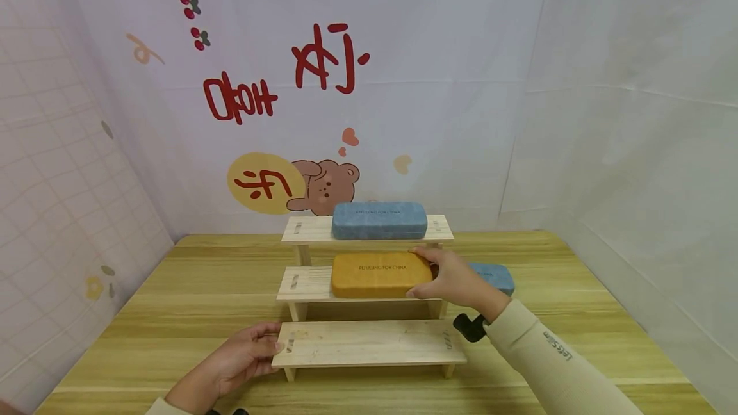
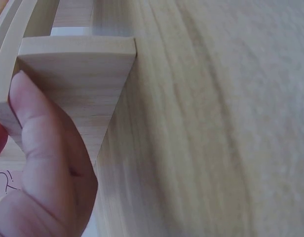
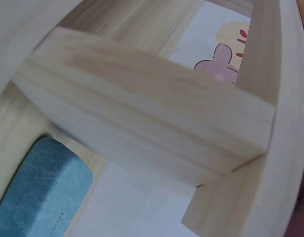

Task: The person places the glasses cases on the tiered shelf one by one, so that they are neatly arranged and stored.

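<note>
A three-step wooden display shelf stands on the table. My left hand holds the left end of its lowest step, thumb above and fingers at the edge; the left wrist view shows curled fingers against the board. On the middle step lies a yellow glasses case with printed lettering. My right hand grips its right end between thumb and fingers. A blue glasses case rests on the top step. Another blue glasses case lies right of the shelf, partly behind my right hand.
The wood-grain table extends on both sides of the shelf. A white printed curtain hangs behind, with more fabric at left and right. Near my right wrist is a black piece. Shelf supports fill much of the right wrist view.
</note>
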{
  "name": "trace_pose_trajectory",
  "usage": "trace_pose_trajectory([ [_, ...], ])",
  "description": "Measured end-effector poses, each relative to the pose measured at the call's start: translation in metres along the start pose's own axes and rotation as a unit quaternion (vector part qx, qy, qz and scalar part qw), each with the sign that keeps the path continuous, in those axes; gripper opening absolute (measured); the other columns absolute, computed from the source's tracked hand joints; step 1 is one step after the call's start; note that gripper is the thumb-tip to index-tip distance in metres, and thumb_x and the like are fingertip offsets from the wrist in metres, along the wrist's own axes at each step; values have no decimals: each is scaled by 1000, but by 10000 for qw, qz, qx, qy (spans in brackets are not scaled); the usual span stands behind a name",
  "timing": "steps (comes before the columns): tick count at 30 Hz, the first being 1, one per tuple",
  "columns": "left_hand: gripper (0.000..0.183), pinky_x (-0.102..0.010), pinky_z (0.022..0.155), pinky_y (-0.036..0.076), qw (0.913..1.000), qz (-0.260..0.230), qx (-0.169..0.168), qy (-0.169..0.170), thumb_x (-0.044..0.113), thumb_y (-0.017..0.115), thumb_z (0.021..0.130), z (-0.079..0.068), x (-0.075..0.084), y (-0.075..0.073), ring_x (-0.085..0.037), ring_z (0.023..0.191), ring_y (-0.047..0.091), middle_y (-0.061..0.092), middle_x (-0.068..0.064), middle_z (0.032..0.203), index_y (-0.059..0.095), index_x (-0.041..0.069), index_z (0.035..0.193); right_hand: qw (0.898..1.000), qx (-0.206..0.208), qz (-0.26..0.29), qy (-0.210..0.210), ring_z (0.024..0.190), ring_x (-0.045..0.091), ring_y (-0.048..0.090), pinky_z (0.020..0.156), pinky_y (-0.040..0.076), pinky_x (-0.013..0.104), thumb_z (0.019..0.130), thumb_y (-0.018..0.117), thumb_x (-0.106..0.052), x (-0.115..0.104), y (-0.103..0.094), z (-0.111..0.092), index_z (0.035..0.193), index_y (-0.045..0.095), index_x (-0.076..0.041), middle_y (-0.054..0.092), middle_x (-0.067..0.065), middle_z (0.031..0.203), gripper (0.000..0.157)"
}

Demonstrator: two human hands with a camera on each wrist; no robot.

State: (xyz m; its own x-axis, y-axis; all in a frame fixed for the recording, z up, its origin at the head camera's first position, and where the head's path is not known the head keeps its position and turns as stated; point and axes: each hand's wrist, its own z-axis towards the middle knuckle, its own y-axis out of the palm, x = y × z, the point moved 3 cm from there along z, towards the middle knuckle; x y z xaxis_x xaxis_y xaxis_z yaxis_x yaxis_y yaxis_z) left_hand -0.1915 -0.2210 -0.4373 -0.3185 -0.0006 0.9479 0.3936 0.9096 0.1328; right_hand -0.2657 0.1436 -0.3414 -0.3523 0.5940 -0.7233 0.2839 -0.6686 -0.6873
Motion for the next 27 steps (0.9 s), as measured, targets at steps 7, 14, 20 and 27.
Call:
trace_pose_trajectory([
  [7, 69, -29, 77, 53, 10000, -18, 5, 34, 4, 56, 94, 0, -1, 0, -17, 90, 63, 59, -9, 107, 13, -22, 141, 10000, -9, 16, 57, 82, 17, 58, 71, 50, 32, 74, 84, -31, 1, 1, 1, 144, 42, 1, 58, 8, 104, 88],
  [14, 68, -30, 77, 52, 10000, 0, -11, 61, 5, 56, 94, 1, -2, 0, -17, 91, 64, 59, -9, 107, 15, -22, 140, 9999, -5, 10, 116, 82, 15, 58, 71, 49, 32, 76, 83, -33, 0, 4, 2, 145, 39, 0, 60, 7, 107, 88],
  [20, 66, -30, 77, 52, 10000, 15, -16, 41, 6, 56, 95, 1, -2, -1, -17, 91, 63, 59, -9, 108, 17, -21, 140, 9999, -21, -98, 25, 82, 14, 59, 73, 49, 33, 78, 81, -33, -2, 5, 3, 146, 38, 2, 62, 8, 110, 88],
  [27, 63, -29, 76, 52, 10000, 15, -13, 44, 5, 55, 95, 1, -2, -1, -17, 90, 63, 59, -9, 106, 19, -21, 139, 9997, 28, -223, 72, 83, 13, 58, 76, 48, 33, 78, 81, -34, -4, 6, 3, 145, 39, 2, 60, 11, 118, 87],
])
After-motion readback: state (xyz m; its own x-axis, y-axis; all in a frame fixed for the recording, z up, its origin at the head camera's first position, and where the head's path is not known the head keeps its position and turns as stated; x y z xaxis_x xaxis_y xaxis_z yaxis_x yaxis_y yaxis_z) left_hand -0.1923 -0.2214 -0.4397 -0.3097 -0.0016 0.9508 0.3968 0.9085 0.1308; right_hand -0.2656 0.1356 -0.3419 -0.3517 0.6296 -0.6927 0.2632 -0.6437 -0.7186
